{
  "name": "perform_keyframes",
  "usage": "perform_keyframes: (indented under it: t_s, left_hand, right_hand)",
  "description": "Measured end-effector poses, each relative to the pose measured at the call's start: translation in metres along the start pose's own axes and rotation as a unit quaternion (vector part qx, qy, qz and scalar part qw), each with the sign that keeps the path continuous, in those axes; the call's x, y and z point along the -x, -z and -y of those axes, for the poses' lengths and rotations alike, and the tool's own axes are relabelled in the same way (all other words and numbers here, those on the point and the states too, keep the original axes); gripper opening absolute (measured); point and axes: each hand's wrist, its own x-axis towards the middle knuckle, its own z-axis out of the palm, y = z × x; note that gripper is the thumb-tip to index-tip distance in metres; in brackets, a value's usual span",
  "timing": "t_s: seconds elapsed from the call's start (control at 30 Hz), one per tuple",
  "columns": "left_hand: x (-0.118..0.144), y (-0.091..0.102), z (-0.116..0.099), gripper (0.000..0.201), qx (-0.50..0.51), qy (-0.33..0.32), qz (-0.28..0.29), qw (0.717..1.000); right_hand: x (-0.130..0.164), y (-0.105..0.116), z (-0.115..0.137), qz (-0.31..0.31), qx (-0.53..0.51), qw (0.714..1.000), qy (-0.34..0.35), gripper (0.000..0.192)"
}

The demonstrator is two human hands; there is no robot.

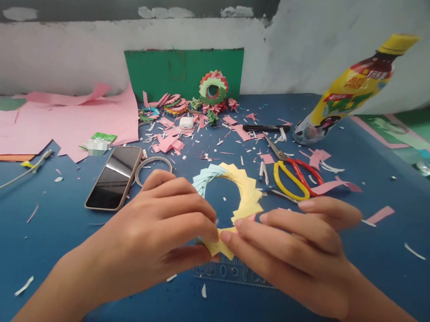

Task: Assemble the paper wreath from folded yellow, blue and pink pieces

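Note:
A ring of folded paper pieces (248, 186), mostly yellow with a light blue stretch at its upper left, is held up over the blue table. My left hand (158, 221) pinches its lower left part between thumb and fingers. At the lower right, the fingertips of my right hand (297, 247) close on the yellow folds, with a bit of pink showing beside them. Beneath the ring lies a clear plastic stencil ruler (236, 273), partly covered by the hands. Scissors (292, 174) with one red and one yellow handle rest beyond my right hand.
A phone (115, 178) and a tape roll (154, 166) lie left of the ring. Pink paper sheets (103, 112) spread at the back left. A finished paper ring (214, 87) leans near a green board (158, 72). A bottle (349, 92) stands back right; paper scraps (168, 143) litter the table.

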Motion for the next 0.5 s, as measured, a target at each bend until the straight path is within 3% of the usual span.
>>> perform_keyframes:
  t_s: [0.1, 0.33, 0.5]
  left_hand:
    - [-0.0002, -0.0005, 0.001, 0.006, -0.006, -0.002, 0.003, 1.0]
    - [-0.0001, -0.0004, 0.0015, 0.005, 0.011, 0.004, -0.004, 1.0]
    - [-0.0008, -0.0008, 0.001, 0.007, 0.038, 0.014, -0.021, 0.999]
  right_hand:
    - [-0.0005, -0.0055, -0.0019, -0.011, -0.009, 1.0, -0.001, 0.018]
    - [-0.0028, -0.0091, 0.001, 0.008, -0.087, 0.992, -0.091, 0.015]
    - [-0.0028, -0.0104, 0.0031, 0.003, -0.066, 0.992, -0.107, 0.018]
